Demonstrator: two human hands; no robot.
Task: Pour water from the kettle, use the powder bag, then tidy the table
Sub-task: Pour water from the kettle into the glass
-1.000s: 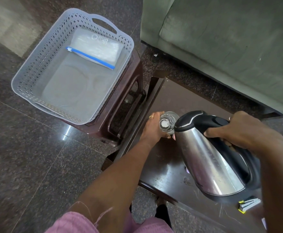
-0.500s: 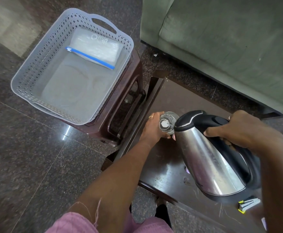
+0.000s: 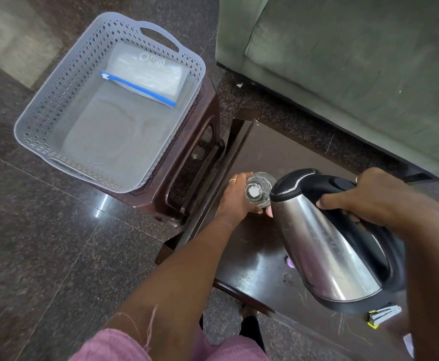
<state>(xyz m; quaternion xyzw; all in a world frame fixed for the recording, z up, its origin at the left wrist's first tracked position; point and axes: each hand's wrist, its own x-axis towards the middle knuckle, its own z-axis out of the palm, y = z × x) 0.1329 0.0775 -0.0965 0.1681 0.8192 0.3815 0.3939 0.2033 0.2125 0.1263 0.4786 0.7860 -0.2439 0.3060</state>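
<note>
— "While the right hand (image 3: 377, 196) grips the tilted kettle (image 3: 317, 246), is it pouring?"
— "Can't see water. Spout's at the glass (image 3: 258, 191), held on the surface (image 3: 278, 142) by the left hand (image 3: 235, 201). Bag (image 3: 148, 74) lies in the basket (image 3: 56, 87) beyond; tidying's all left, I'd say."

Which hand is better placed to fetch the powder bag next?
Probably the left hand: it grips only the glass, on the side nearer the basket holding the powder bag; the right hand grips the tilted kettle.
</note>
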